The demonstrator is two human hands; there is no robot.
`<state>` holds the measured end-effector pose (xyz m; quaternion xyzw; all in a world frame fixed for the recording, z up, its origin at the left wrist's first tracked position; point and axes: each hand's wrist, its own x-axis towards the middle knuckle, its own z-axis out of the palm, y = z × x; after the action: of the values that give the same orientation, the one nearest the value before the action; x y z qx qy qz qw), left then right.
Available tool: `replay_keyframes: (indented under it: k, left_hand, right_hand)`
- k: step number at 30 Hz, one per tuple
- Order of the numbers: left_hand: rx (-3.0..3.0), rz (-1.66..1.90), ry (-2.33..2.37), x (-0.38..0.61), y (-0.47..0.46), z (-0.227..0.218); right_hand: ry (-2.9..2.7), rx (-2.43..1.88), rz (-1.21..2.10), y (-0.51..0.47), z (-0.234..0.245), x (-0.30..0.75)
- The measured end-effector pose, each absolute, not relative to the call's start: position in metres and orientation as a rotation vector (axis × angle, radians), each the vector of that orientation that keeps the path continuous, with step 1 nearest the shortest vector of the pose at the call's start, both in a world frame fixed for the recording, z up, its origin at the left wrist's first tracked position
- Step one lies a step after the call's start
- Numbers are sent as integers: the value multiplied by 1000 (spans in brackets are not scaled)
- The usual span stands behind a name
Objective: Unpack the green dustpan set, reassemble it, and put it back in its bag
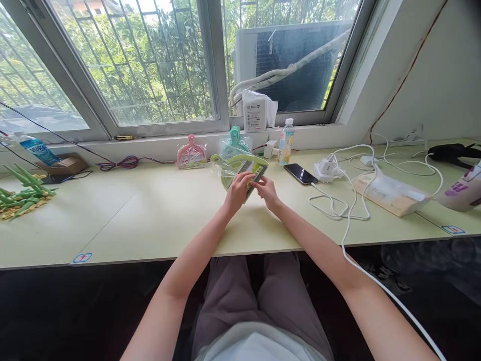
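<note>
The left hand (236, 193) and the right hand (266, 193) both pinch narrowly on the green dustpan (240, 168) in its plastic bag (259, 173), holding it tilted over the table (112, 225), while the pink dustpan (191, 153) stands far, seemingly to leave them room.

Blue-labelled bottle (36, 149) reads "SURU" (roughly).

Held dustpan (240, 160): we see lime green, its card striped grey and yellow.
Middle dustpan (236, 143): we see teal.
Far dustpan (191, 154): we see pink.
Tabletop (112, 220): we see pale yellow-green.
Bottle label (36, 149): we see blue and white.
Phone (300, 174): we see black.
Cable (347, 210): we see white.
Leafy bundle (22, 198): we see green over yellow.
</note>
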<state>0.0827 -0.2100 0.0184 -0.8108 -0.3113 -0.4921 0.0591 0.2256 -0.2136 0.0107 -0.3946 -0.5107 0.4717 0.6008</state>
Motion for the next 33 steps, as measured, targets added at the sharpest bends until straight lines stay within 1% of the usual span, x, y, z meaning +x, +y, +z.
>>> replay_keyframes:
  k: [4,7,12,14,16,19,20,22,26,27,31,33]
  left_hand:
    - [-2508,-1411,-1077,87,-219,21]
    - [-2355,-1448,-1292,89,-230,26]
    - [-1702,-1992,-1655,85,-234,37]
    - [-1625,-2190,-1738,79,-227,39]
    - [-1761,-2451,-1772,74,-216,36]
    - [-2207,-2931,-1757,73,-203,27]
    - [-2362,-3040,-1741,75,-201,24]
    - [-2676,-3076,-1739,79,-200,18]
    - [-3248,-2758,-1811,84,-206,14]
    - [-3258,-2762,-1817,84,-206,14]
    - [-2824,-3119,-1706,78,-203,20]
    - [-2819,-3104,-1696,73,-203,23]
  right_hand:
    - [-1177,-897,1103,-218,13,223]
    - [-1154,-884,1118,-220,15,222]
    - [-1116,-861,1132,-220,16,223]
    - [-1100,-849,1124,-219,16,224]
    - [-1074,-847,1116,-219,15,224]
    - [-1013,-856,1115,-217,14,225]
    - [-988,-859,1113,-216,14,226]
    - [-940,-867,1093,-213,13,229]
    - [-872,-890,1036,-206,13,235]
    - [-870,-889,1039,-205,13,236]
    - [-961,-862,1142,-203,14,239]
    - [-1003,-866,1187,-203,14,239]
